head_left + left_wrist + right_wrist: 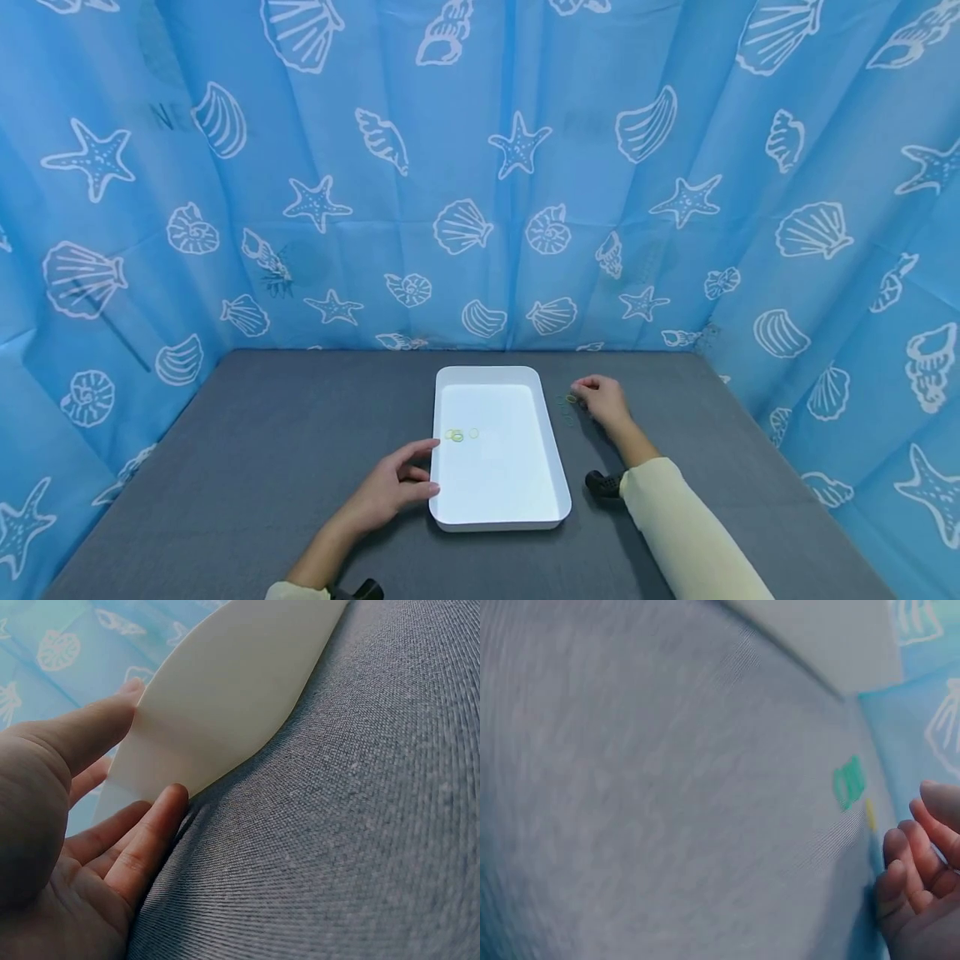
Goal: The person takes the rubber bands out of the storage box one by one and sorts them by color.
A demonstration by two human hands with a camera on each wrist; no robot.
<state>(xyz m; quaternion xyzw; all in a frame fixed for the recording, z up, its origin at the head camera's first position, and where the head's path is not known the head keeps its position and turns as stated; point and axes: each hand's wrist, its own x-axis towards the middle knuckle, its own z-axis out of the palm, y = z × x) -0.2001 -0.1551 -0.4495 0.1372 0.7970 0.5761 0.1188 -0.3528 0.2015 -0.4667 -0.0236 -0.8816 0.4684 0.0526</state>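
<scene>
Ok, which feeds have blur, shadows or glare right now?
Head: tray bright white, the pale rings inside look faint, shadow on the grey cloth beside the right sleeve; left wrist: cloth weave fairly sharp, curtain softer; right wrist: green rings and cloth mostly blurred.

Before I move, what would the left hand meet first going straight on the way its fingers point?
The white tray: the left hand appears to touch its left wall, with no visible gap. Small yellow bands inside lie roughly beyond, though depth is unclear.
</scene>
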